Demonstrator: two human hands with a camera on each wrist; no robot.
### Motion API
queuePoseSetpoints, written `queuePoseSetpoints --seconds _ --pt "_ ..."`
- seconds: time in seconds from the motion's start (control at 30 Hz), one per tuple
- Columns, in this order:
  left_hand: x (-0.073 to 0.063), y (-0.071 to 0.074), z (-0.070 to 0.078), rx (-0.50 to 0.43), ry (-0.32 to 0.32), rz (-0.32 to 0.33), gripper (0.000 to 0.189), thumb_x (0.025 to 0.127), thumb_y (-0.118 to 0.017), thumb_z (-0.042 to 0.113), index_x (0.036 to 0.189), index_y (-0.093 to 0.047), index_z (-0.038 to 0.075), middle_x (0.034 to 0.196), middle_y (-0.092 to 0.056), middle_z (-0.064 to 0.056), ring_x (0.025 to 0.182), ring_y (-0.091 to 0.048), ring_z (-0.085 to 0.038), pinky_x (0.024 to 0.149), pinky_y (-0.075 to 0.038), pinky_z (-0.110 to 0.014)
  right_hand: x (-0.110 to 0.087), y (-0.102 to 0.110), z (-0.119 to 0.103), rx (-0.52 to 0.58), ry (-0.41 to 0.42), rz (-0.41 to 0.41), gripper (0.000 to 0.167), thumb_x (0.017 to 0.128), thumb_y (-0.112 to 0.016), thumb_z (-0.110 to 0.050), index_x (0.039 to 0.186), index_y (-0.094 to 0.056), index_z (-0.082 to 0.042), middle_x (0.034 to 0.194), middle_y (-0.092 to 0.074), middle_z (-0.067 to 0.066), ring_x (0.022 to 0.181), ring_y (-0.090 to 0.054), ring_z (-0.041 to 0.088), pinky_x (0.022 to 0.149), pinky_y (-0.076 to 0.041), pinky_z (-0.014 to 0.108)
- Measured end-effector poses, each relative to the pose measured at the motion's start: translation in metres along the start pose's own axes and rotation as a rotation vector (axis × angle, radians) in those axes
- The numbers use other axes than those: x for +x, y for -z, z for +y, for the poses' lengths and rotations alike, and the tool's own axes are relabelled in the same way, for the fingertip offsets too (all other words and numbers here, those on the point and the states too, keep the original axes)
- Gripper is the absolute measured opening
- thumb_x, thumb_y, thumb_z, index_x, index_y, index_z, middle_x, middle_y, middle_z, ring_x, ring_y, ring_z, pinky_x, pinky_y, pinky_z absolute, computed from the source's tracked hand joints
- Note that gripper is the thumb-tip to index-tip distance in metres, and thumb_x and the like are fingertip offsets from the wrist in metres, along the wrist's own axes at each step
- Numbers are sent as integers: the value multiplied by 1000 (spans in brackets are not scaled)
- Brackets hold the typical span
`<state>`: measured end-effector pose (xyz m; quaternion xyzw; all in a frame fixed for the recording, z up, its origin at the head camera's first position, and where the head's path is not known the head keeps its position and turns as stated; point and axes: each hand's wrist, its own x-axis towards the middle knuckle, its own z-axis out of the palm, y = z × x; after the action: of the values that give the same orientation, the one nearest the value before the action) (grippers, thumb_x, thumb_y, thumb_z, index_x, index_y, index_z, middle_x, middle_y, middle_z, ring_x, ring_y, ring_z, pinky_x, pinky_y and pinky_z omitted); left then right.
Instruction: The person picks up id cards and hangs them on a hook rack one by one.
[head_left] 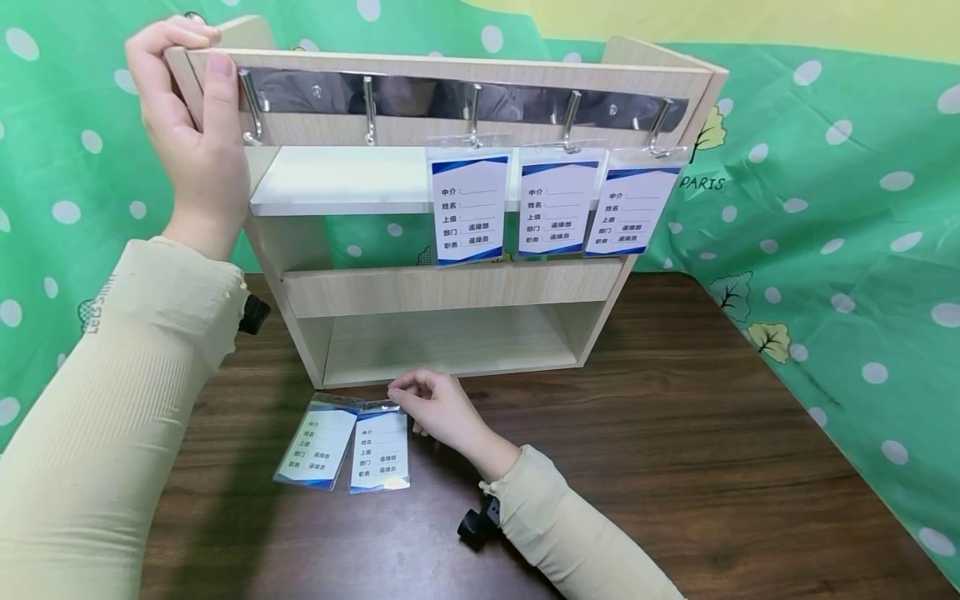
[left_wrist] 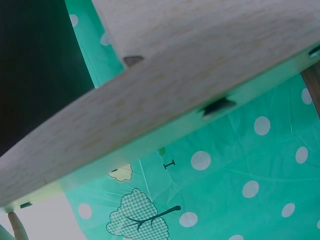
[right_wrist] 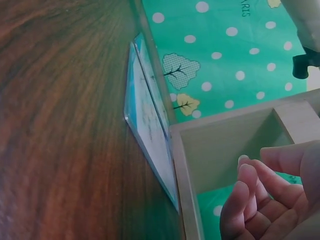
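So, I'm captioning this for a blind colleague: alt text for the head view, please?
A person's left hand grips the top left corner of a wooden rack while the right hand is near two badges lying on a dark table. Three more badges hang from the rack's hooks; two hooks are bare.

Left sleeve, pale cream, fine-ribbed, dark lettering printed; right sleeve, matching cream; black wrist devices, one per wrist.

Pale box-shaped wooden rack: matt, visible grain. Silver strip-shaped metal hook rail: mirror-glossy. White-and-blue rectangular paper badges: encased in clear glossy plastic. Dark brown wood-grain tabletop: smooth, slight sheen. Green dotted backdrop: creased, apparently cloth.
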<state>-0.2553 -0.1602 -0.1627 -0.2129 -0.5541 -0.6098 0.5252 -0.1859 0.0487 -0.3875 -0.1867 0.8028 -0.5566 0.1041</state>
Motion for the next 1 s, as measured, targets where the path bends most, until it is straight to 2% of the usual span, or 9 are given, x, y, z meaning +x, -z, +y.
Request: queuePoseSetpoints --seconds 0.1,0.2,0.33,0.57,0.77,0.87,1.0 --pt "0 0 1 -3 2 1 12 90 -48 4 96 -52 14 106 -54 2 112 -52 -18 99 -41 -24 0 -2 1 -7 -11 -5 21 97 -61 -17 108 -70 -2 83 -65 26 56 -59 37 44 -46 23" --pt "-1 -1 1 -8 0 4 12 90 -49 4 96 -53 13 105 -54 2 112 -52 -18 99 -41 -24 0 -4 3 -22 -23 -7 22 96 -62 -17 109 -70 -2 84 -66 23 60 -60 42 43 -45 22" --pt "-1 -1 1 -12 -1 6 12 90 -49 4 95 -52 13 105 -54 1 112 -52 -18 99 -41 -24 0 -7 4 -33 -37 -9 21 95 -64 -17 109 -70 -3 87 -69 17 58 -61 36 43 -45 21" --pt "-1 0 0 -10 -3 4 12 90 -48 3 96 -52 13 106 -54 1 111 -52 -19 98 -41 -24 2 -11 8 -45 -39 -38 25 94 -65 -19 112 -69 -2 81 -66 5 52 -54 17 46 -46 23" --pt "0 0 0 -13 -5 3 12 90 -48 3 96 -52 13 106 -54 1 111 -52 -19 99 -41 -24 2 -11 10 -75 -67 -61 28 94 -66 -21 116 -67 -4 77 -60 -2 52 -53 14 47 -46 21" --pt "0 -1 0 -15 -4 3 12 90 -48 3 96 -52 13 106 -54 0 111 -52 -20 98 -41 -24 3 -11 10 -101 -73 -65 31 92 -68 -21 118 -67 -4 82 -60 0 51 -52 11 46 -46 22" --pt "0 -2 0 -18 -4 11 12 90 -48 3 96 -52 13 106 -55 0 108 -53 -20 95 -42 -24 4 -11 10 -176 -73 -69 35 88 -73 -20 119 -67 -5 97 -61 6 53 -50 9 48 -48 22"
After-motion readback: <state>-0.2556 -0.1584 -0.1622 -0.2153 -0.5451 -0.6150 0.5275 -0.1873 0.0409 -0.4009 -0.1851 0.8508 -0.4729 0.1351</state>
